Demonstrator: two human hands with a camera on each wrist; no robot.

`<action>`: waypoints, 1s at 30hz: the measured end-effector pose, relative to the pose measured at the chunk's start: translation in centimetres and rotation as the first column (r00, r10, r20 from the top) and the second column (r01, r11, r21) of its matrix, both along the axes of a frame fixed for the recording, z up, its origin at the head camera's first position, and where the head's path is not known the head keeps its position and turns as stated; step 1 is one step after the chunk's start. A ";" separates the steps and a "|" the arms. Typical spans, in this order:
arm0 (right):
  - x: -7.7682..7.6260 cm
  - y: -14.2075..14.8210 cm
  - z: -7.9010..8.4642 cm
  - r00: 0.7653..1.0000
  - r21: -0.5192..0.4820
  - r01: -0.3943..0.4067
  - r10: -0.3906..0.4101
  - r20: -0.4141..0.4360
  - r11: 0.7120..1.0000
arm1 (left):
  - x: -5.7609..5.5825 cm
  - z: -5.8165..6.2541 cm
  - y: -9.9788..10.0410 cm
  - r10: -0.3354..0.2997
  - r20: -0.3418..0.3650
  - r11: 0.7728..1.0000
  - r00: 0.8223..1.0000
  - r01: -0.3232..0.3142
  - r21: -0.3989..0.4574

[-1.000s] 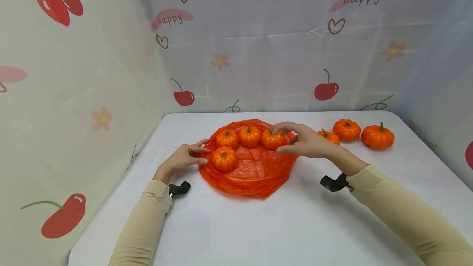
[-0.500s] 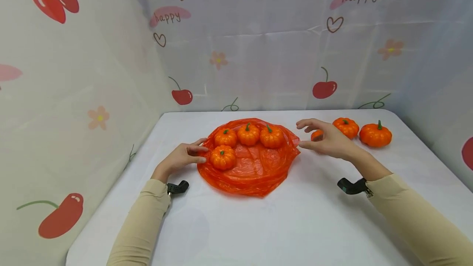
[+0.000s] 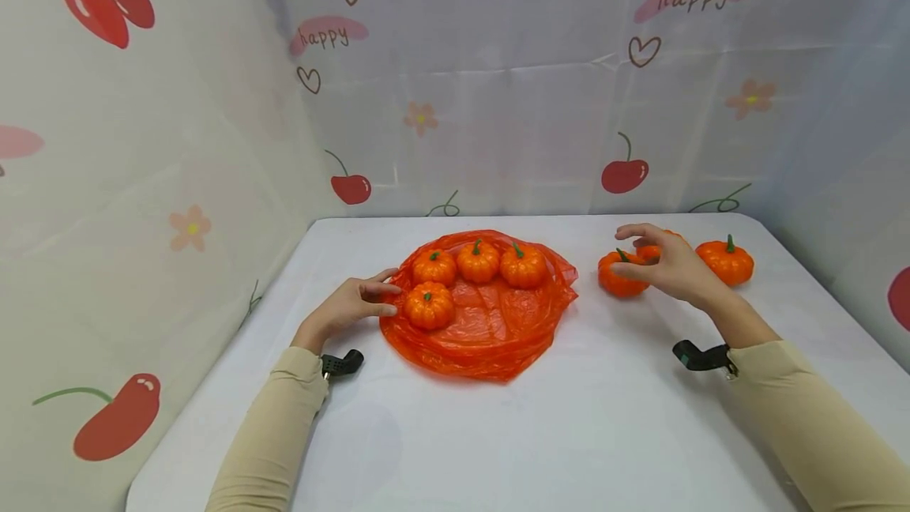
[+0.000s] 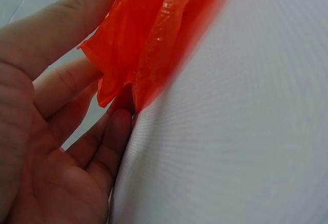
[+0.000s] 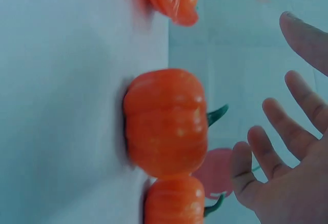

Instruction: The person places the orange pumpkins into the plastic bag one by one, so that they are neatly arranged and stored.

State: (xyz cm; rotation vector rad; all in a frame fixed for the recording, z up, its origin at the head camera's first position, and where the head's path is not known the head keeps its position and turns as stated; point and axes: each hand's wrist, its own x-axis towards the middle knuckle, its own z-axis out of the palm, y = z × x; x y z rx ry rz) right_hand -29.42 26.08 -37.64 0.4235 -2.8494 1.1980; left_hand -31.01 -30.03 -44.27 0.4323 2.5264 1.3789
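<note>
My left hand (image 3: 350, 306) touches the left edge of a crumpled red plastic bag (image 3: 490, 354), its thumb and fingers apart on either side of the edge. In the left wrist view the bag's edge (image 4: 133, 34) hangs between the thumb and the fingers. Several small orange pumpkins with green stems, one of them the front-left pumpkin (image 3: 429, 306), sit on the opened bag. My right hand (image 3: 671, 265) hovers with spread fingers over a pumpkin (image 3: 617, 276) right of the bag. The right wrist view shows that hand (image 5: 292, 167) apart from the nearest pumpkin (image 5: 166, 124).
Behind the right hand is a partly hidden pumpkin (image 3: 650, 251), with another pumpkin (image 3: 727, 261) to its right. The white table (image 3: 455, 449) ends at cherry-printed curtains (image 3: 526, 141) at the back and both sides.
My right hand has moved from above the right-hand pumpkin on the bag, out past the bag's edge to the loose pumpkins on the right. The left hand stays at the bag's edge.
</note>
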 end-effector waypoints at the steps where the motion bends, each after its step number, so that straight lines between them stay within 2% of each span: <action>1: -0.1 0.2 -0.2 1.000 0.004 0.005 -0.005 0.001 1.000 | 0.0 0.0 0.0 0.002 0.001 1.000 1.000 -0.002 0.001; 8: -0.8 1.4 -1.5 0.999 0.027 0.050 -0.051 0.018 0.998 | 0.1 0.0 0.1 0.007 -0.002 1.000 1.000 -0.007 0.000; 24: -1.5 2.0 -4.0 0.993 0.071 0.034 -0.042 0.110 0.997 | 0.1 0.1 0.1 -0.004 -0.027 1.000 1.000 0.004 -0.002; 30: -1.5 2.0 -4.4 0.993 0.066 0.032 -0.040 0.114 0.997 | 0.1 0.1 0.1 -0.015 -0.024 1.000 1.000 0.015 0.005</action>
